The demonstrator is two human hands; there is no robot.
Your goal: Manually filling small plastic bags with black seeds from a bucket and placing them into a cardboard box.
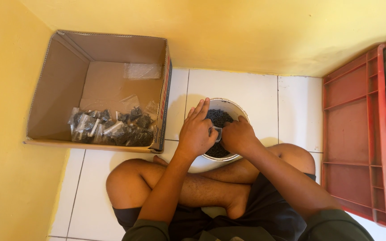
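At frame centre, your left hand (196,130) and right hand (237,135) pinch a small clear bag (216,132) over the white bucket (237,108) (full of dark screws (219,117)). Filled bags (110,128) lie in the cardboard box (59,71), upper left.

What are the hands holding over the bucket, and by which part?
A small clear bag, pinched between left hand and right hand at its edges, above the white bucket.

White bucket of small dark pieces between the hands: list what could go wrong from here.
1. The small clear bag, pinched between the left hand and right hand, hangs over the round white bucket; a slip could scatter the dark pieces over the white tiled floor.
2. The bucket sits close against the crossed legs; a knee shift might tip it.
3. The open brown cardboard box of filled bags lies off to the left, so a carried bag may drop short.
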